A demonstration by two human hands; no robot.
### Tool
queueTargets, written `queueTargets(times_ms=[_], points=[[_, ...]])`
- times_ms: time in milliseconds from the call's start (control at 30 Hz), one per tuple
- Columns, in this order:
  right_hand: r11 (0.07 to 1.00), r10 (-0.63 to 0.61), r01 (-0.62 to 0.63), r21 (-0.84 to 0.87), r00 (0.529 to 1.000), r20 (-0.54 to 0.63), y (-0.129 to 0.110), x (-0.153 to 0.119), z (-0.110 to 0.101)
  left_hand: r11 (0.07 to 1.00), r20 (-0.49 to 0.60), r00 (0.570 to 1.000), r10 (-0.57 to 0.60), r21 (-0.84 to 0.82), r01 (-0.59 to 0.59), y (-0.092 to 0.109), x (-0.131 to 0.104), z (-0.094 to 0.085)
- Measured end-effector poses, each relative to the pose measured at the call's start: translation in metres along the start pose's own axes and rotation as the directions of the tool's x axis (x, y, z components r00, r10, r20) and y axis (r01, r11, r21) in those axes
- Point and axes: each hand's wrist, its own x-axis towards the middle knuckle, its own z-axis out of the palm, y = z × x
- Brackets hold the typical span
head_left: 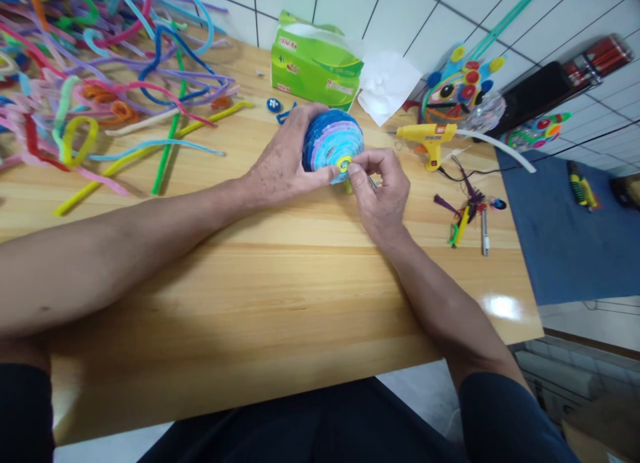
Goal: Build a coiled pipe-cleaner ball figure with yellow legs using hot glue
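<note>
A round coiled piece (336, 138) in dark blue, purple and light blue, with a yellow ring at its lower middle, is held above the wooden table. My left hand (284, 158) wraps round its left side, the thumb by the yellow ring. The thumb and forefinger of my right hand (381, 190) pinch together at that ring; a small metallic bit shows between the fingers, too small to name. Something yellow pokes out just below the piece. A yellow glue gun (429, 140) lies to the right of my right hand.
Tangled coloured pipe cleaners (100, 70) cover the back left. Behind the hands stand a green tissue pack (316, 66) and a white tissue (387, 83). Decorated cups (457, 90), a dark bottle (535, 93), tassels (473, 196) and a silver pen-like tool (485, 233) are on the right.
</note>
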Motion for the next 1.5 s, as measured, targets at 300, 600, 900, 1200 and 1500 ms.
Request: queueTargets(times_ms=[300,600,900,1200,1500], points=[[0.995,-0.053,0.059,-0.085,0.996,0.072,0.003,-0.005,-0.002,0.993,-0.034,0.995,-0.095,-0.071,0.092,-0.002,0.002,0.0],[0.981,-0.132,0.141,-0.133,0.989,0.074,0.004,-0.006,-0.001,0.996,-0.009,0.996,-0.085,-0.025,0.084,-0.002,0.0,-0.002],[0.979,-0.135,0.143,-0.147,0.989,0.063,0.002,-0.004,0.001,0.999,-0.01,1.0,-0.008,0.04,0.008,-0.002,-0.005,-0.002],[0.968,-0.158,0.165,-0.19,0.986,0.054,0.002,-0.005,0.002,0.996,-0.007,0.997,-0.071,0.056,0.071,0.019,-0.008,-0.007],[0.968,-0.145,0.154,-0.197,0.988,0.058,0.0,-0.006,0.003,0.996,0.025,0.999,-0.024,0.082,0.022,0.013,-0.007,-0.012]])
